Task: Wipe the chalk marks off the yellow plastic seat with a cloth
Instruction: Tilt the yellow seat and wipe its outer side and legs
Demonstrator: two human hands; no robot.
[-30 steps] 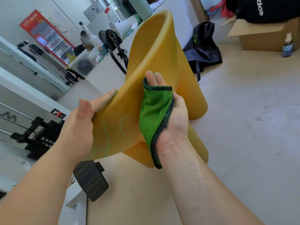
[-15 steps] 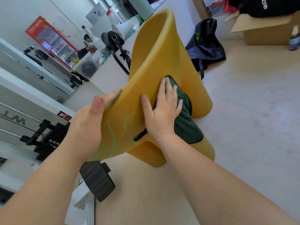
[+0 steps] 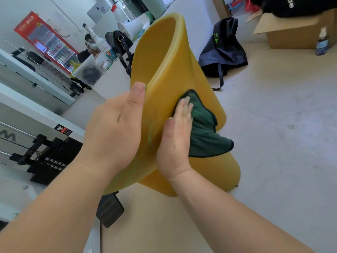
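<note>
The yellow plastic seat (image 3: 164,52) stands tilted up on the floor in front of me, turned nearly edge-on. My left hand (image 3: 113,132) grips its near edge, thumb up on this side and fingers hidden behind the plastic. My right hand (image 3: 176,136) lies flat on a dark green cloth (image 3: 204,132) and presses it against the seat's surface; the cloth's loose corner hangs out to the right. A faint greenish chalk smear (image 3: 149,138) shows between my two hands, blurred and mostly covered by my left hand.
A black ribbed pedal (image 3: 109,210) and a weight machine (image 3: 45,156) stand close on the left. On the floor behind the seat are a black bag (image 3: 222,52), a cardboard box (image 3: 295,31) and a small bottle (image 3: 322,43). A person (image 3: 87,48) sits at the far left.
My right hand turned palm-down, laid the cloth on the seat and slid it upward. The seat swung more edge-on and my left hand now covers most of the chalk marks.
</note>
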